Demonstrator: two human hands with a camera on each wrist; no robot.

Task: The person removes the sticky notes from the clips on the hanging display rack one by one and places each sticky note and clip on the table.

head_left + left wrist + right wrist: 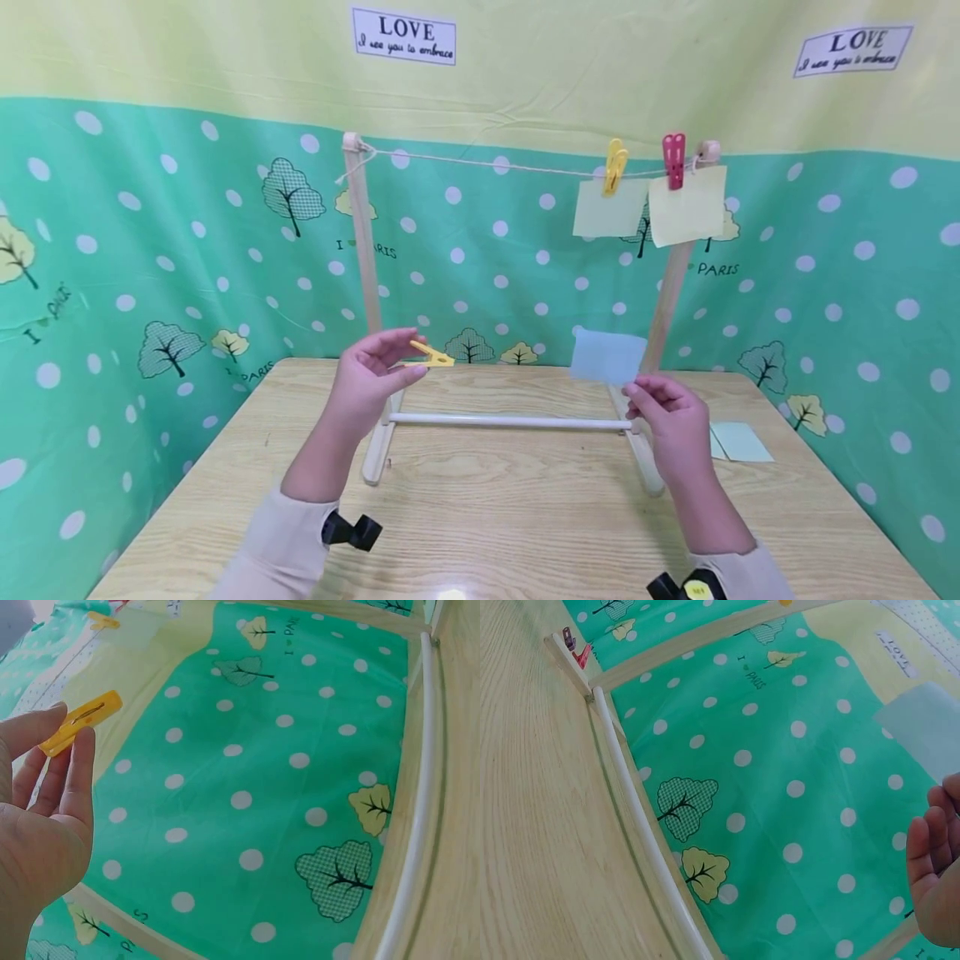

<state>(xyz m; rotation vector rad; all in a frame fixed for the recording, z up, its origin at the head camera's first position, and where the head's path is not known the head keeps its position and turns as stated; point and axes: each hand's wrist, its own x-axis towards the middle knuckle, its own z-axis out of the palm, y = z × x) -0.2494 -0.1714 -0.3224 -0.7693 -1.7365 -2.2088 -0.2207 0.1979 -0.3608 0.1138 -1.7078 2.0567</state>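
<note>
My left hand (369, 375) pinches a yellow clothespin (432, 357) between thumb and fingers; the left wrist view shows the same clothespin (84, 722) at the fingertips. On the other side, my right hand (671, 421) holds a light blue paper sheet (607, 357) by its lower right corner, below the string. Strung between two wooden posts is a white string (480, 163). Near its right end a yellow clothespin (615, 168) clips a pale sheet (600, 212), and a red clothespin (674, 160) clips a cream sheet (690, 208).
The wooden stand has a left post (363, 242), a right post (669, 308) and a white crossbar (510, 421) low down. Pale green papers (742, 442) lie on the wooden table (487, 517) at the right. A dotted green curtain (480, 250) hangs behind.
</note>
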